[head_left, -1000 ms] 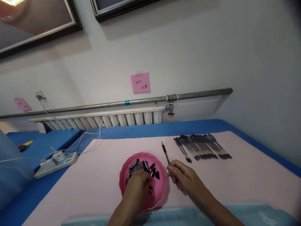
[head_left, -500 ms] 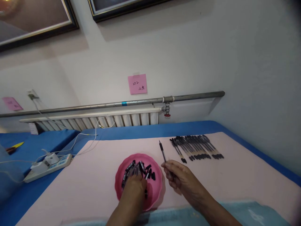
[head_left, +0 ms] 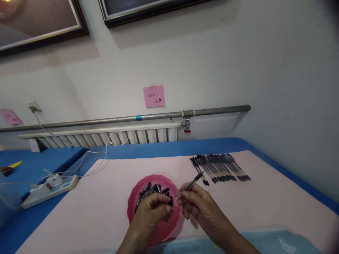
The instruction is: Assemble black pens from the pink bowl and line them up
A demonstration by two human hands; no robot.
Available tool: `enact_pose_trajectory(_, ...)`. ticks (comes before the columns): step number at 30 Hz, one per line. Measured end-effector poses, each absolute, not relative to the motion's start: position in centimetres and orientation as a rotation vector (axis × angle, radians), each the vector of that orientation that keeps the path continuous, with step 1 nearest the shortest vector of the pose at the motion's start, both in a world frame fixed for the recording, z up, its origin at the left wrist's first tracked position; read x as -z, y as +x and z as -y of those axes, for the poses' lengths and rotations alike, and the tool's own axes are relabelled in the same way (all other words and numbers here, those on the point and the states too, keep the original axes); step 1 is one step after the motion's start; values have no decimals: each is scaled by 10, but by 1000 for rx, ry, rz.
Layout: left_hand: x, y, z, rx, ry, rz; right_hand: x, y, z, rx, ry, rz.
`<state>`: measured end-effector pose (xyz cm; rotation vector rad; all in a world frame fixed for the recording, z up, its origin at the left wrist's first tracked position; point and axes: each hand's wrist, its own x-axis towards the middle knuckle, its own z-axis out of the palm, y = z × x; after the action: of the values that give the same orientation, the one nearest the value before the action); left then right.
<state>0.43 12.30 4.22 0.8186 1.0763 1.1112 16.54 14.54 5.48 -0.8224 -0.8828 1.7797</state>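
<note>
A capless pen with a dark grip [head_left: 194, 180] is pinched in my right hand [head_left: 199, 203], its tip pointing up and to the right and its clear rear end towards my left hand. My left hand [head_left: 152, 211] hovers over the pink scalloped bowl [head_left: 162, 235], thumb and fingertips closed together. Whatever lies in that pinch is too small to make out. Black pen caps and pen parts [head_left: 148, 190] fill the far side of the bowl, partly hidden by my left hand. To the right of the bowl, a row of capped black pens [head_left: 218, 167] lies side by side.
A pink sheet [head_left: 106, 197] covers the blue table [head_left: 169, 148]. A light blue cloth [head_left: 267, 241] runs along the near edge. On the left sits a power strip [head_left: 50, 192] with plugs and white cables. Behind the table are a radiator [head_left: 143, 135] and a pipe.
My left hand has lifted from among the parts in the bowl with its fingers pinched. My right hand has tilted the pen from pointing away to pointing up and right, its rear towards the left hand.
</note>
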Motion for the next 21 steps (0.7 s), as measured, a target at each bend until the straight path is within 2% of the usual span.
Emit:
enact_pose_trajectory(8, -47, 8, -118, -1124, 659, -905, -55, 163, -142, -1717, -861, 934)
enact_pose_trajectory(21, -46, 10, -121, -1229, 405, -884, -55, 160, -139, -1669, -872, 1019)
